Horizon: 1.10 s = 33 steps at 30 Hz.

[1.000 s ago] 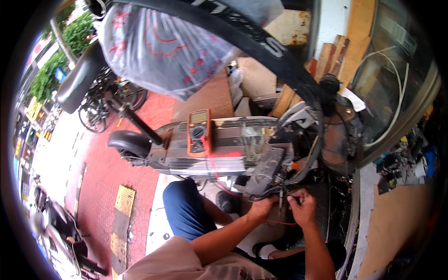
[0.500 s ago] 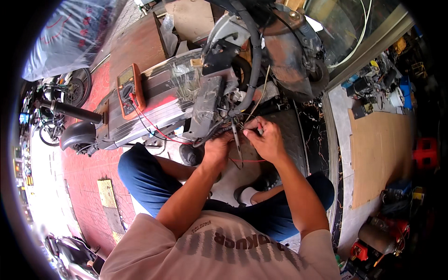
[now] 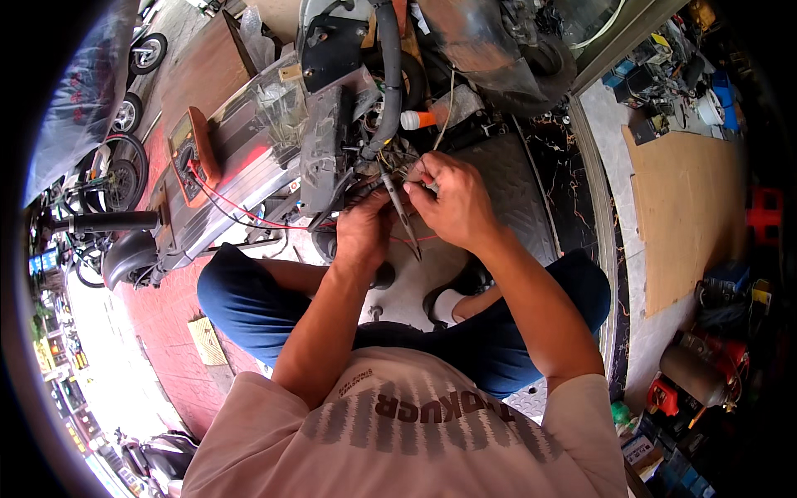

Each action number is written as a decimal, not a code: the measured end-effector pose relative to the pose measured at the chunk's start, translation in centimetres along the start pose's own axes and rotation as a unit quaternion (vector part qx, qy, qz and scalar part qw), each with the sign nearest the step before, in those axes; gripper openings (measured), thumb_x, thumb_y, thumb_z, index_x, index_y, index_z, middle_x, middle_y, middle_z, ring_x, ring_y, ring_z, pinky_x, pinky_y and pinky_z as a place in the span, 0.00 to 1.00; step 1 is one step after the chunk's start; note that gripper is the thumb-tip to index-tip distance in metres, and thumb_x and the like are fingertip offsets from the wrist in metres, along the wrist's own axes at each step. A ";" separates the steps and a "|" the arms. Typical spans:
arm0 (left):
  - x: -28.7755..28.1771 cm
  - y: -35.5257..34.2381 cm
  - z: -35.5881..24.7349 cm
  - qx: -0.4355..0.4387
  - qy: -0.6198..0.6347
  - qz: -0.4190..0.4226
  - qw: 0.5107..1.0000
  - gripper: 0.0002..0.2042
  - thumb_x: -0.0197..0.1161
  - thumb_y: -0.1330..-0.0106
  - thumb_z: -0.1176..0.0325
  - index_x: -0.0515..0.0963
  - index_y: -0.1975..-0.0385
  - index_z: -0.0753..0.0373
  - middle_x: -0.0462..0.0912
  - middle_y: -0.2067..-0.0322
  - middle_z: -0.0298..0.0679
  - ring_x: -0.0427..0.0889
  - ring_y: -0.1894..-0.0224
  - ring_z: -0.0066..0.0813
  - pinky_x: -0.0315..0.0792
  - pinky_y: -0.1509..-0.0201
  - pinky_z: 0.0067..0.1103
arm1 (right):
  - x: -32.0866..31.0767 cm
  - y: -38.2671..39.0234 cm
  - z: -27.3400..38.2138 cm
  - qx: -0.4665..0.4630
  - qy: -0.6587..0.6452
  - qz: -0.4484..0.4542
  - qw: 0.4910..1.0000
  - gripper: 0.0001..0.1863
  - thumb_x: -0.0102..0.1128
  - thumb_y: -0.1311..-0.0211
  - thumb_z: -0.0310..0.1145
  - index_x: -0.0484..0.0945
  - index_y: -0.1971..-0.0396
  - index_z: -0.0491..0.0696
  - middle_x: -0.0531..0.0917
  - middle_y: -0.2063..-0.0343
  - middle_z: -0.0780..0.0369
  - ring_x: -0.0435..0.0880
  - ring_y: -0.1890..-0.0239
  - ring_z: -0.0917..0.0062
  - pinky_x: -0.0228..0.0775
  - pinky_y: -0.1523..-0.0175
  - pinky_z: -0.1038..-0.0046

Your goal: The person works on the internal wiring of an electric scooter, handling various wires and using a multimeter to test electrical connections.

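My right hand (image 3: 452,201) is closed in a pinch among thin wires, with a red test probe (image 3: 426,178) showing between thumb and fingers. Close beside it, my left hand (image 3: 365,228) is closed too; its fingertips are turned away and what they hold is hidden. Between the hands a slim grey tapered stick (image 3: 398,207) slants down from the bundle of bare wires (image 3: 397,156). Red and black leads run from the left hand's side to an orange multimeter (image 3: 193,158), which lies on the grey ribbed deck of a scooter-like vehicle (image 3: 249,178).
A thick black tube (image 3: 388,75) rises just beyond the wires. An orange-and-white bottle (image 3: 417,120) lies behind my right hand. To the right stand a metal door frame (image 3: 594,191) and a cardboard sheet (image 3: 685,224). My bent knees flank the work.
The view has shifted, so my hands and the wires appear higher and slightly left. The orange-and-white bottle has come into sight. Both hands keep their pinched hold at the wires.
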<state>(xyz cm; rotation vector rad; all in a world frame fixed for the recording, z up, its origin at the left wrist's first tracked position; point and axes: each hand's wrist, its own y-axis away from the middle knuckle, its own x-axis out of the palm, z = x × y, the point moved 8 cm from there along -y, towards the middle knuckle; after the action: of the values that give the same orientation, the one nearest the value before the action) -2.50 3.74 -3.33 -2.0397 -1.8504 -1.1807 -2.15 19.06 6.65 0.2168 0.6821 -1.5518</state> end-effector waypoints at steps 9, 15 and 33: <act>-0.4 -0.7 0.2 0.016 -0.020 -0.001 1.000 0.12 0.60 0.29 0.74 0.80 0.48 0.65 0.87 0.53 0.42 0.87 0.53 0.37 0.83 0.49 0.34 | -0.1 -0.2 -1.0 -0.020 -0.050 -0.037 0.998 0.12 0.72 0.43 0.32 0.77 0.72 0.40 0.81 0.74 0.56 0.79 0.74 0.62 0.74 0.65 0.65; -0.4 -0.6 0.1 0.013 -0.037 -0.003 0.999 0.15 0.57 0.28 0.74 0.77 0.44 0.65 0.85 0.50 0.43 0.86 0.50 0.37 0.81 0.45 0.34 | -1.7 -1.2 -0.5 0.029 -0.061 -0.066 0.996 0.20 0.73 0.43 0.44 0.81 0.68 0.41 0.85 0.71 0.53 0.86 0.68 0.56 0.77 0.60 0.62; -0.5 0.5 -1.2 0.066 -0.065 -0.002 0.996 0.15 0.61 0.29 0.74 0.79 0.44 0.65 0.85 0.49 0.38 0.84 0.49 0.30 0.78 0.46 0.25 | 1.6 -4.2 0.6 0.082 -0.002 0.020 0.996 0.13 0.70 0.48 0.36 0.77 0.76 0.42 0.83 0.71 0.54 0.84 0.65 0.55 0.76 0.57 0.58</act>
<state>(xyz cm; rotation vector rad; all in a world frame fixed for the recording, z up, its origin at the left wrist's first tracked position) -2.60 2.49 -2.65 -2.0857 -1.9342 -0.9185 -6.24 17.21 7.53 0.3477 0.5448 -1.5691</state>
